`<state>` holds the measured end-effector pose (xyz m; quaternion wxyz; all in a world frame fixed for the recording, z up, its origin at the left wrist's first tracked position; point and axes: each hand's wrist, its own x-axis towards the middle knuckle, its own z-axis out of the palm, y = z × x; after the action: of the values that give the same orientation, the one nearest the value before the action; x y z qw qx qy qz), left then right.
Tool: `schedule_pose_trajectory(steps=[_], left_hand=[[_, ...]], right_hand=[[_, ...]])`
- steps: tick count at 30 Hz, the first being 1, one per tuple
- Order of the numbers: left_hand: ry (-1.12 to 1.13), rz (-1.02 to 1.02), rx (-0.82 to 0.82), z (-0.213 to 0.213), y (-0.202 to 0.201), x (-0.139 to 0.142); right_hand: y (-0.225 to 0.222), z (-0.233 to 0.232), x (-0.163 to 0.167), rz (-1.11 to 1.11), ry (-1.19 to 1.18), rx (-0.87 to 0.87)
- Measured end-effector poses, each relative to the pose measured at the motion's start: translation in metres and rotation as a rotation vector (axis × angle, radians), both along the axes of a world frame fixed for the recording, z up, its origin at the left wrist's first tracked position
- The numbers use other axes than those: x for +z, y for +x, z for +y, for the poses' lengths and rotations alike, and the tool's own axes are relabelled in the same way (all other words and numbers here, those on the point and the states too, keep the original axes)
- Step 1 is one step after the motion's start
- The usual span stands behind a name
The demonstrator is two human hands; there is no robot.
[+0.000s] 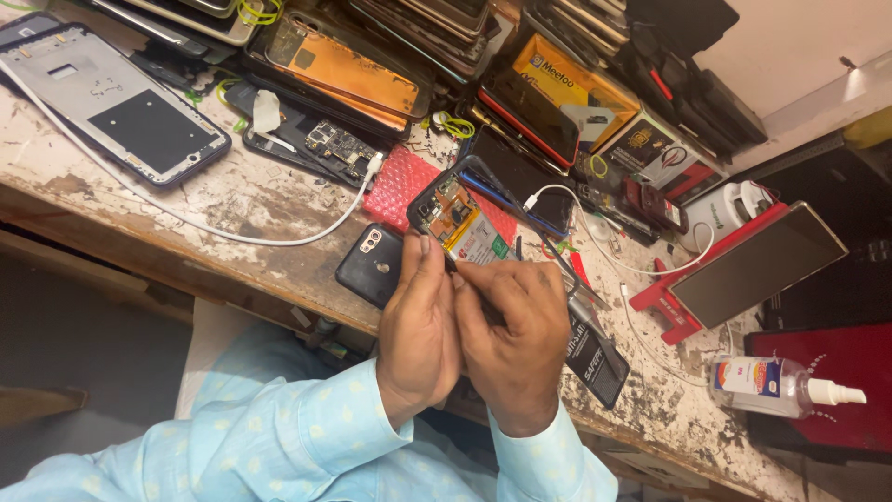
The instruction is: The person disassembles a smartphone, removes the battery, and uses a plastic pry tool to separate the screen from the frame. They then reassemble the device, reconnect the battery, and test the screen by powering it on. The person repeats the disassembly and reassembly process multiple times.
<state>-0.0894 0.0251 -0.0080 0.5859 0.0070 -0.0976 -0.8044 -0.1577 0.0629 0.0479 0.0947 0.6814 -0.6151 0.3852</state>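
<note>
Near the desk's (pixel 232 191) far left corner a bare phone frame (pixel 111 102) is laid flat, with a white cable (pixel 214 231) trailed across the worn top. At the near edge, a black back cover (pixel 370 265) lies just beside the left hand (pixel 418 325). An opened phone (pixel 460 218) — circuit board and battery exposed — is gripped by the left hand, its fingers closed on one edge; the right hand (pixel 516 339) is pinched narrowly against the battery. Toward the right end a spray bottle (pixel 776 386) lies on its side.
</note>
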Motion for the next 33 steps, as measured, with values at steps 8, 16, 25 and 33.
schedule_pose_trajectory(steps=[8,16,25,33], left_hand=[[0.008,0.016,-0.033,0.000,0.000,0.003],[-0.006,-0.004,-0.022,0.002,-0.001,-0.001],[0.003,0.013,-0.019,0.005,-0.003,0.000],[0.017,-0.006,-0.022,0.004,-0.002,0.007]], right_hand=[[0.000,0.001,0.000,0.073,-0.013,-0.009],[0.001,0.002,-0.001,0.114,-0.031,-0.023],[0.003,0.006,0.011,0.049,0.017,0.003],[0.007,0.006,0.012,0.110,-0.025,0.010]])
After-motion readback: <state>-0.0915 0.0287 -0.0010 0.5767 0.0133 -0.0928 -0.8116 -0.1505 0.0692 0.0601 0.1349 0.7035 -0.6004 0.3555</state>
